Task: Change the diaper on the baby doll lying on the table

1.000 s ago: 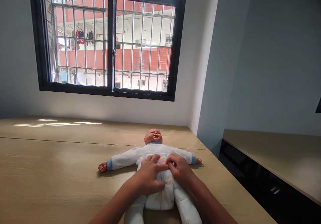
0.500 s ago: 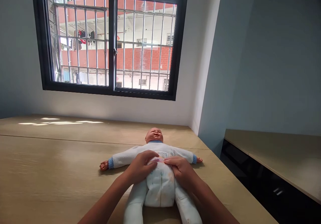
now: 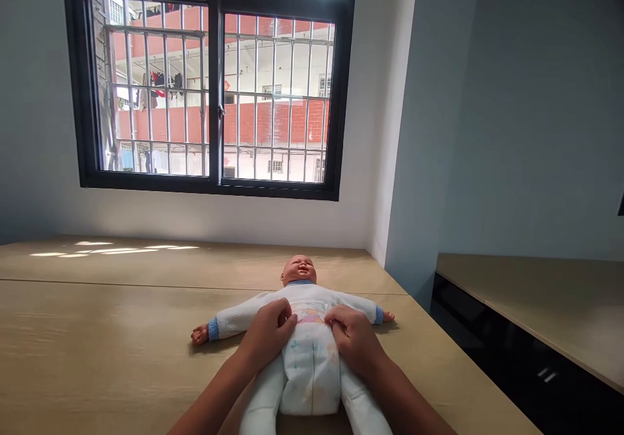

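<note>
Doll on table, diaper around its hips, window behind, second tabletop at right

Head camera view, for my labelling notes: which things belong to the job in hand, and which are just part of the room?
In the job:
doll, on its back
diaper, around its hips
left hand and right hand, at the diaper's upper sides
table, under the doll

Just around:
window, with bars
clothes, hanging outside
second table, at right
</note>
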The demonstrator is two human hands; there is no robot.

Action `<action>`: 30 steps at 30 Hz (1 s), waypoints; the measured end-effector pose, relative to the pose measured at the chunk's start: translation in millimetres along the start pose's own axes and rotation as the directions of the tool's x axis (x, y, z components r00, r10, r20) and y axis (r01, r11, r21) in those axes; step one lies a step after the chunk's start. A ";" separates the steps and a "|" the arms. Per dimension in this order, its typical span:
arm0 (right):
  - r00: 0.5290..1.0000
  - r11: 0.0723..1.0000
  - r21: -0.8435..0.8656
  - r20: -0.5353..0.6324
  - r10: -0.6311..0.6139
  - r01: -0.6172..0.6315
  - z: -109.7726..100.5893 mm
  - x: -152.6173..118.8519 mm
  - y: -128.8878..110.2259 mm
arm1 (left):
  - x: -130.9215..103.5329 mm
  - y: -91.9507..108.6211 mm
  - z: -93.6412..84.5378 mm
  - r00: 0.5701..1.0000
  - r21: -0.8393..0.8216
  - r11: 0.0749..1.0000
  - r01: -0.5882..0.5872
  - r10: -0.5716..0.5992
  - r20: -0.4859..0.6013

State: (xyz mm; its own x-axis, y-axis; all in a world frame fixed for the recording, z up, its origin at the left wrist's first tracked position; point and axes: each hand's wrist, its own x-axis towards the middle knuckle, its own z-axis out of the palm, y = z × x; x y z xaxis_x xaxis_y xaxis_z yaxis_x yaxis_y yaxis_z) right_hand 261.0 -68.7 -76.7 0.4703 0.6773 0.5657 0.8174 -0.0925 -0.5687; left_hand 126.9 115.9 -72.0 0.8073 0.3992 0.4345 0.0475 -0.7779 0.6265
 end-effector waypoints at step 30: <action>0.990 0.999 0.007 0.134 0.036 -0.037 1.0 0.0 -1.4 | 1.1 -7.9 -6.3 0.985 -0.102 0.995 0.011 0.006 0.171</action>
State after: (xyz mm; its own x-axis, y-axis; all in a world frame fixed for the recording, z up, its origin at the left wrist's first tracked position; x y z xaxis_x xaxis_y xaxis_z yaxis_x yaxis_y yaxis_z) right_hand 259.5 -67.8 -76.5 0.4503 0.7653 0.4600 0.7970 -0.1123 -0.5934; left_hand 123.8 125.5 -72.4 0.8962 0.3057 0.3216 -0.0037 -0.7196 0.6944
